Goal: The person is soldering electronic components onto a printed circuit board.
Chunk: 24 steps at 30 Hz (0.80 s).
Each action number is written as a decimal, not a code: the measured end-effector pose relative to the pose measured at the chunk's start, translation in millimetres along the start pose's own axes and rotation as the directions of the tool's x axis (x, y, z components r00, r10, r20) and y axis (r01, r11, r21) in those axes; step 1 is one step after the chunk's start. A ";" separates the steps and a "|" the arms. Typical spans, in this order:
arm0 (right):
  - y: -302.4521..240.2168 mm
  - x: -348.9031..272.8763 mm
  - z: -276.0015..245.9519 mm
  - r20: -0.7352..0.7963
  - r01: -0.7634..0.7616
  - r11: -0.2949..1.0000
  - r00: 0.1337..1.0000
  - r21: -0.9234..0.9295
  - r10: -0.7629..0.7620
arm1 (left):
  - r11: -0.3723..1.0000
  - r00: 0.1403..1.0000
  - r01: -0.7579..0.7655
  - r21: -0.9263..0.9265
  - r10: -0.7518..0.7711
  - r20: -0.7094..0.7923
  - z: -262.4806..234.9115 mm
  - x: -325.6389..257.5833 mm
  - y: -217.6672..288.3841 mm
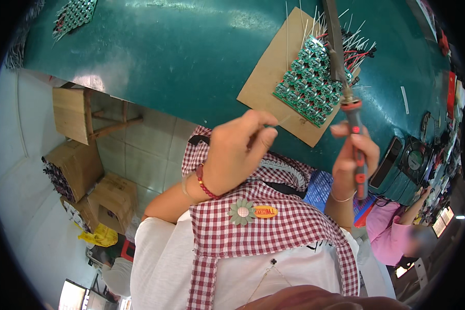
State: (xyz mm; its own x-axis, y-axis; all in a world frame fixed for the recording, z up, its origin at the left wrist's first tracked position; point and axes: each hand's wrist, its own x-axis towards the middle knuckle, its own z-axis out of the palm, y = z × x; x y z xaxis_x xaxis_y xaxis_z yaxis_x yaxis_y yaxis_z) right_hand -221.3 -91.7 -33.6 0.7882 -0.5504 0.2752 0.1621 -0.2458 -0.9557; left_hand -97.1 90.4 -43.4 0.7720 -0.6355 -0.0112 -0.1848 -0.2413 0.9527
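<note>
My right hand is closed round the grey-and-red handle of a soldering iron, held upward over the bench. Beyond its metal end runs a long dark metal bar from the top edge; whether the two are joined I cannot tell. My left hand is pinched near the cardboard's lower edge, with a thin pale strand at its fingertips. Between and beyond the hands, a panel of small green circuit boards lies on a brown cardboard sheet. White, red and black wires stick out along its far right side.
The green bench carries another wired board panel at far left. A black round-faced device stands at right, near a person in pink. A wooden stool and cardboard boxes stand on the floor at left.
</note>
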 end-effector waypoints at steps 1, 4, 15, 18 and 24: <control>3.4 3.8 12.3 0.043 0.092 0.995 0.995 -0.046 -0.090 | 0.992 0.994 0.085 -0.091 -0.079 0.071 2.3 -3.2 5.2; 10.1 3.3 25.2 0.135 0.152 0.987 0.980 -0.053 -0.144 | 0.969 0.982 0.121 -0.215 -0.085 0.169 7.0 -6.7 10.6; 5.1 -23.2 11.3 -0.012 0.176 0.955 0.983 -0.240 -0.185 | 0.990 0.999 0.017 0.137 -0.010 -0.049 -8.4 16.5 -18.6; 2.3 -39.4 14.4 0.036 0.142 0.943 0.990 -0.301 -0.138 | 0.977 0.980 -0.088 0.193 0.120 -0.159 -8.3 28.5 -24.9; 11.3 -44.7 31.2 0.006 0.200 0.921 0.978 -0.333 -0.210 | 0.896 0.941 -0.216 0.388 0.298 -0.163 -4.8 30.5 -32.3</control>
State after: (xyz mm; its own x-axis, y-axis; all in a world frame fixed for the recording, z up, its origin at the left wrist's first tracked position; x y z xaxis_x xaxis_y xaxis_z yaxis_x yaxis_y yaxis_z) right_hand -236.2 -44.9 -60.0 0.7400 -0.4818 0.4694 0.1093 -0.6025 -0.7906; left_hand -64.7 82.4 -73.0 0.7703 -0.5500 0.3226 -0.5685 -0.3633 0.7381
